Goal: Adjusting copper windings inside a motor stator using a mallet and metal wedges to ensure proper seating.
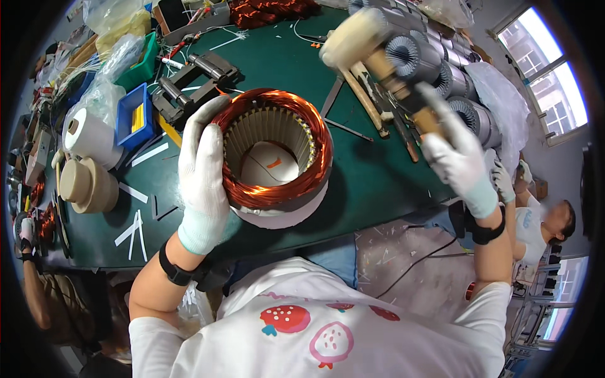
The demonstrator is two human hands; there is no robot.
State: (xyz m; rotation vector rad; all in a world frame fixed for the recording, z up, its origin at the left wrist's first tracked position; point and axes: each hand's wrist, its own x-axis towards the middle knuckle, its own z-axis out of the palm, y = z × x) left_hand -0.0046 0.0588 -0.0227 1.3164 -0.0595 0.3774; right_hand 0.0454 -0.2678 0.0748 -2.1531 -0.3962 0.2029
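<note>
A motor stator (236, 145) stands upright at the middle of the green table, with a thick ring of copper winding (274, 196) on top and a slotted bore. Pale sheet (277, 219) shows beneath it. My gloved left hand (205, 167) is closed against its left side, fingers together and reaching up to the winding. Off to the right, my gloved right hand (460, 157) grips the wooden handle of a mallet (356, 39). The pale mallet head is raised, away from the stator, and blurred by motion.
Several wound metal cores (413, 57) are stacked at the right back. Wooden-handled tools (368, 101) lie in front of them. A blue bin (133, 120), a white spool (91, 138), a beige block (88, 184) and paper strips (133, 233) are at left. Other people work at both sides.
</note>
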